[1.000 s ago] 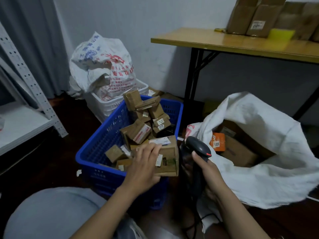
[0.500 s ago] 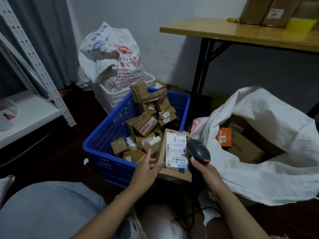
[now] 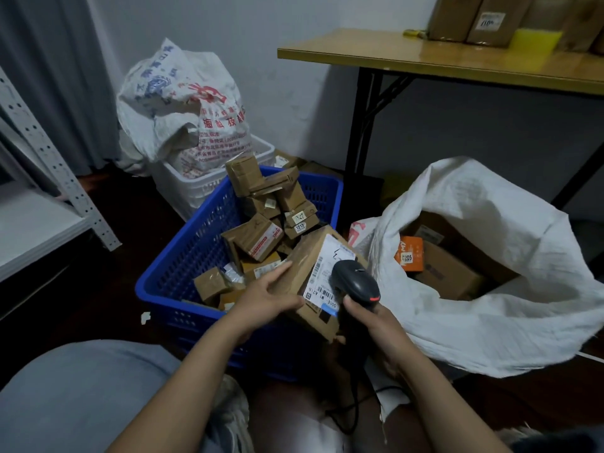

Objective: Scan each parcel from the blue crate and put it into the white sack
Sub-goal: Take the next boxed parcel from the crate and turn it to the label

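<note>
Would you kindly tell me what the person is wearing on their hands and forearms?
Nothing shows: the left hand and right hand are ungloved, with no rings showing; the left forearm and right forearm are bare to the frame's edge, no sleeves, watch or bracelet.

It is dim in here, the whole scene washed in a cool grey-blue. Light seems to come from above: the white sack (image 3: 490, 305) is the brightest thing, and the desk (image 3: 408, 57) top carries a soft glare. Beneath the desk the wall sinks into shadow, and the floor (image 3: 114, 289) is almost black, its detail lost. The label on the parcel (image 3: 313, 276) reads fairly sharp beside the scanner (image 3: 356, 282), which shows a faint sheen; boxes (image 3: 490, 18) at the top edge are soft. The shelf upright (image 3: 60, 168) leans, bent by the wide lens.
</note>
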